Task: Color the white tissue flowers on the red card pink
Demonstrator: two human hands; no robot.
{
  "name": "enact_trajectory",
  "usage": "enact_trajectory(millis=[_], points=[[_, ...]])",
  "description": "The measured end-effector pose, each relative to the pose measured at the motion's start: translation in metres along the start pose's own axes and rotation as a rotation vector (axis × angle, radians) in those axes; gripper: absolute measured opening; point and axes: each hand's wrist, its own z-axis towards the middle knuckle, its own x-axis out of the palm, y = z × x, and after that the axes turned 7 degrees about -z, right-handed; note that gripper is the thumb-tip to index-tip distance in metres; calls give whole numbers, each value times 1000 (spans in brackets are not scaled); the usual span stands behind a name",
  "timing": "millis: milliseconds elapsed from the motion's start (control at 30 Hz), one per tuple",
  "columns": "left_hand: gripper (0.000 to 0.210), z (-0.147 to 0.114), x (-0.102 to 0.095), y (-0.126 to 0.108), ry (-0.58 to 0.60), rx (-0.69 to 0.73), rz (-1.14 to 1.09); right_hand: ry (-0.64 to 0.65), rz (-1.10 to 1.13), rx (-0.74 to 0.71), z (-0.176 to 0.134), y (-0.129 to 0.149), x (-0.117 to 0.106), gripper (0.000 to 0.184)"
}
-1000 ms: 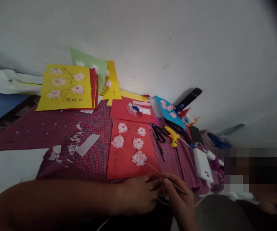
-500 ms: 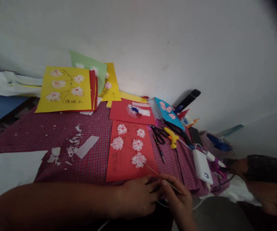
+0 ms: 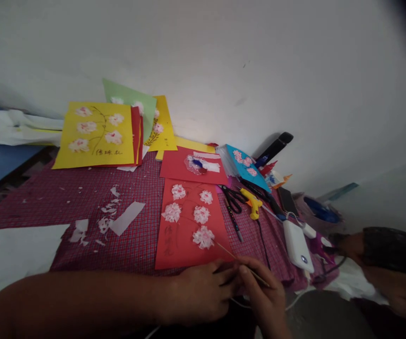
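A thin wooden stick [image 3: 226,250] is pinched in my right hand [image 3: 264,292]. Its tip points at the lowest pink-and-white paper flower [image 3: 203,237], just off its right edge. That flower is one of several on a red card [image 3: 188,256] with drawn stems and handwritten characters. Across the card's near edge reaches my left hand [image 3: 203,289], its curled fingertips meeting those of my right hand. What the left fingers hold, if anything, is hidden.
Right of the card lie black scissors [image 3: 234,197], a pen [image 3: 234,219], a yellow glue gun [image 3: 252,202] and a white power bank [image 3: 297,245]. Paper scraps [image 3: 107,212] dot the checked cloth. Flower cards [image 3: 97,134] stand behind. Another person's arm [image 3: 393,268] is at right.
The stick's tip has drawn back slightly to the right, from the lowest flower's edge to a small gap beside it. My right hand has shifted slightly right; my left hand stays nearly still.
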Motion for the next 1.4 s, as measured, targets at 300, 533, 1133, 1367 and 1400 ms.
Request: enact_trajectory(millis=[300, 533, 1133, 1367, 1400], points=[[11, 0, 0, -1, -24, -7, 24, 106, -125, -167, 3, 6, -6, 23], [13, -1, 5, -1, -27, 1, 14, 131, -181, -307, 3, 10, -8, 19], [12, -2, 6, 0, -11, 2, -19, 182, -265, -484, 1, 14, -8, 24], [14, -2, 5, 0, -41, 3, -33, 212, -280, -493, 2, 10, -6, 24], [14, -1, 5, 0, -39, 3, -33, 211, -284, -498, 2, 11, -6, 25]])
